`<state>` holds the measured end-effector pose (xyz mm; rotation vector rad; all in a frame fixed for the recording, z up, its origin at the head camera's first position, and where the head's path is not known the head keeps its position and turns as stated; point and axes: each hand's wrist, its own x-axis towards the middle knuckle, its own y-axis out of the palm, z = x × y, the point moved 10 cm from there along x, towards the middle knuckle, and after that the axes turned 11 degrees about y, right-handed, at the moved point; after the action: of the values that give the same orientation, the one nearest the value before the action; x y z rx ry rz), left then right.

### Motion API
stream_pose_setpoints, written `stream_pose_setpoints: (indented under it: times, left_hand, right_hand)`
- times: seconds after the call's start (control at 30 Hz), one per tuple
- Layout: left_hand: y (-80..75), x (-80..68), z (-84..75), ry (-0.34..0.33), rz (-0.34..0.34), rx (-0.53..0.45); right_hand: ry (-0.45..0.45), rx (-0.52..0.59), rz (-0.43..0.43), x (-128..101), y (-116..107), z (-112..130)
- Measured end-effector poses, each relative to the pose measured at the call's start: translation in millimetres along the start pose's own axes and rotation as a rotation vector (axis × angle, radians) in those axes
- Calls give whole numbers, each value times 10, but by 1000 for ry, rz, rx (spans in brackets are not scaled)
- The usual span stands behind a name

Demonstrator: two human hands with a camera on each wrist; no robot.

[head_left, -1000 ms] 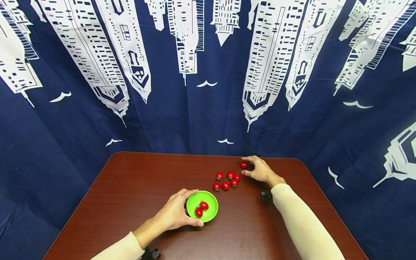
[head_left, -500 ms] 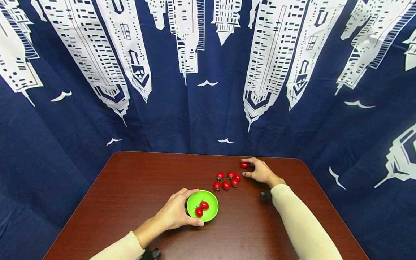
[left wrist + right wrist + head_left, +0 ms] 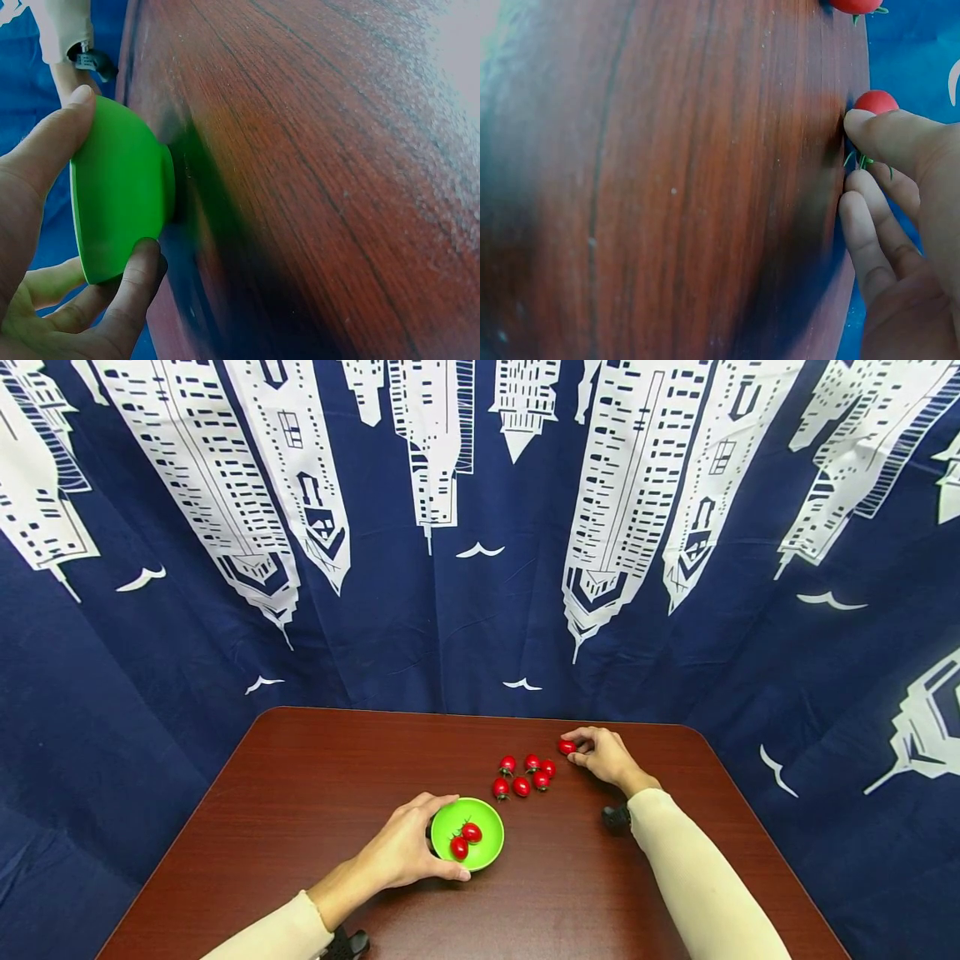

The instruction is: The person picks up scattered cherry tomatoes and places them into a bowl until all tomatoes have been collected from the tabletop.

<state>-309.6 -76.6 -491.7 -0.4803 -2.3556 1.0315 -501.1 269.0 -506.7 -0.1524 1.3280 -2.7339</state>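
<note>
My left hand [image 3: 408,847] grips a small green bowl [image 3: 487,852], thumb at the near rim and fingers curving round the far side. Two cherry tomatoes [image 3: 471,832] with green stems lie in the bowl. In the left wrist view, the bowl [image 3: 124,187] shows from the side, its foot close over the table. At the back right, my right hand [image 3: 609,758] pinches a single cherry tomato [image 3: 567,747] between thumb and fingers. The right wrist view shows the thumb over this tomato [image 3: 877,100], its green stem hanging toward the other fingers.
Several more cherry tomatoes [image 3: 521,786] lie in a loose cluster between the bowl and my right hand. The brown wooden table [image 3: 337,760] ends at a rounded back edge. Behind it hangs a dark blue curtain [image 3: 420,643] with white printed buildings.
My right thumb and fingers have drawn together around the tomato, and hand and tomato have shifted slightly right and nearer. The left hand and bowl have stayed in place.
</note>
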Motion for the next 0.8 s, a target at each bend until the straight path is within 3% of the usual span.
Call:
stream_pose_setpoints:
  times: [0.47, 0.8]
  left_hand:
    - [-6, -13, -18, -20, -2, 1]
    - [-19, -10, -18, 0, -11, 5]
  right_hand:
    - [24, 41, -13, -25, -11, -5]
    - [1, 52, -40, -69, -52, 49]
